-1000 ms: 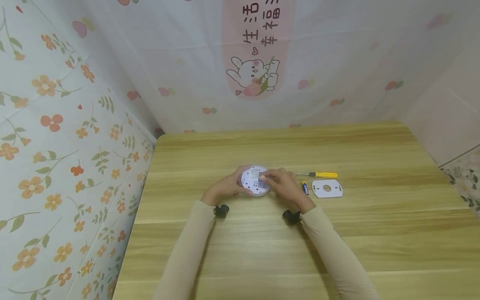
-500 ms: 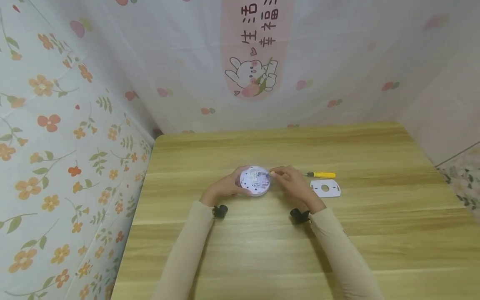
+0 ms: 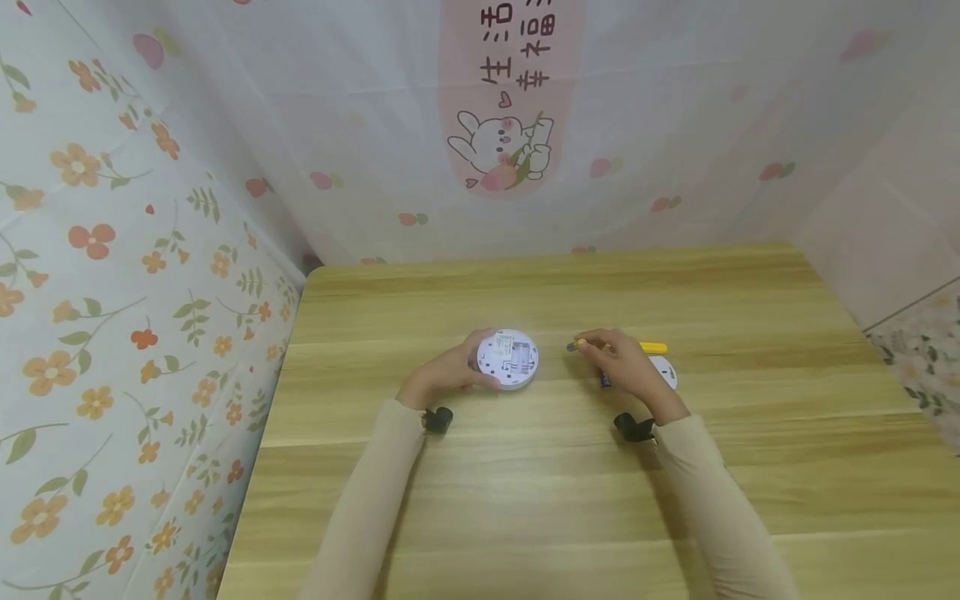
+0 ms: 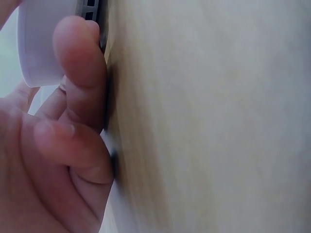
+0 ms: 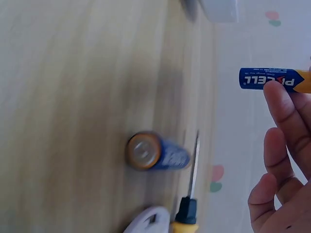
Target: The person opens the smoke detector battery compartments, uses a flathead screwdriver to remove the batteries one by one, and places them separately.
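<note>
My left hand grips the rim of a round white smoke alarm, its back facing up and its open battery compartment showing. The left wrist view has the alarm's white side against the curled fingers. To the right of the alarm, my right hand pinches a blue and yellow battery, held up off the table. Below that hand a second battery lies on the wood, its end toward the wrist camera.
A screwdriver with a yellow handle lies beyond my right hand, its shaft partly hidden in the head view. Close by is a white mounting plate, mostly covered by the hand. A printed cloth hangs behind the table.
My right hand has drawn back from the alarm's compartment and moved right, carrying the battery over the loose battery and plate. The left hand keeps its grip on the alarm.
</note>
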Demonstrator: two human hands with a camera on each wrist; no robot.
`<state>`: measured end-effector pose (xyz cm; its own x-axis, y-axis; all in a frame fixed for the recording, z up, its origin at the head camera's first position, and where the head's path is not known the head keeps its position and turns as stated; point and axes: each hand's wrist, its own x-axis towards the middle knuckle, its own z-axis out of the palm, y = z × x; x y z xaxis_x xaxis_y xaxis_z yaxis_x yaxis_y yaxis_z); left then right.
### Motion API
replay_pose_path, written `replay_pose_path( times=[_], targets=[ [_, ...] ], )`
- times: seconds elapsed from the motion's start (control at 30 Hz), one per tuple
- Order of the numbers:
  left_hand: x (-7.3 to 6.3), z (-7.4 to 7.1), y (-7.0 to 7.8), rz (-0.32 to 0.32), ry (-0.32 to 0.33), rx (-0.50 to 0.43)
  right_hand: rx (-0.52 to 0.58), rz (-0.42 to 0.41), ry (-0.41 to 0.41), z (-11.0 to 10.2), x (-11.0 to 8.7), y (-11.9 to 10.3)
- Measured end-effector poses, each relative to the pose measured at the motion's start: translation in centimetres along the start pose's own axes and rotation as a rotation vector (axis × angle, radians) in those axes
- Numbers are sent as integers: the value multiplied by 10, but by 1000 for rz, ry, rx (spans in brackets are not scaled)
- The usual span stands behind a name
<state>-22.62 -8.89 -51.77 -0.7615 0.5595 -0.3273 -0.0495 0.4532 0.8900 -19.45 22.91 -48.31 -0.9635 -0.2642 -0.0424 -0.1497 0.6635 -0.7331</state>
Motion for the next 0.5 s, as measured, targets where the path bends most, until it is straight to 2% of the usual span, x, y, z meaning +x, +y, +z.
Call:
replay_pose_path(
  times=[0.2, 0.33, 0.5],
  targets=[
    [1, 0, -1, -3, -9, -18, -50, -37, -3, -1, -6, 8],
    [1, 0, -1, 4, -11, -13, -54, -42, 4, -1, -10, 12],
    [0, -1, 0, -3, -7, 5, -78, -88, -5, -2, -13, 14]
  ],
)
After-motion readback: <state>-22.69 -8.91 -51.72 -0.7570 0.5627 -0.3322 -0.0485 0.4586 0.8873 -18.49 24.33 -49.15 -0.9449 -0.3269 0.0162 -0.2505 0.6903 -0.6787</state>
